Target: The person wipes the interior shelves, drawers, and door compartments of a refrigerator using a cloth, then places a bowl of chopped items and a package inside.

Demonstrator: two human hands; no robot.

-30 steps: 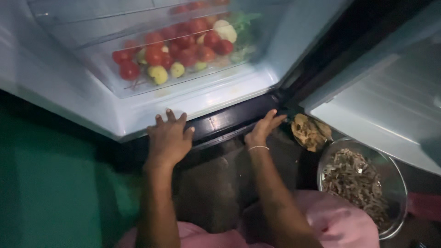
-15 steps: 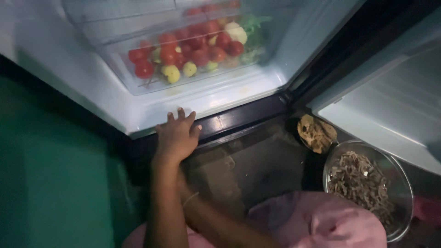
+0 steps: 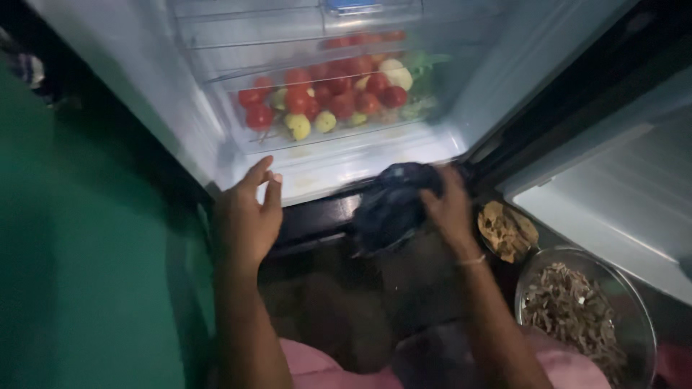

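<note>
In the head view, the right hand grips a dark, crumpled cloth-like bundle, fingers wrapped over its right side. The bundle sits at the lower front edge of the open white refrigerator, touching the dark sill below the cabinet floor. What the bundle is made of cannot be told in the dim light. A thin pale bangle circles the right wrist.

The left hand is open, fingers loosely spread and slightly curled, holding nothing. It hovers at the left front corner of the refrigerator floor, well to the left of the bundle and apart from it.

Behind both hands, a clear plastic crisper drawer holds red tomatoes, a few yellow-green round fruits and some leafy greens.

To the right of the right hand, on the floor, lie a small dish of brown crinkled pieces and a round glass bowl of brownish dried strips. The open refrigerator door stands above them. Pink clothing shows at the bottom edge.
</note>
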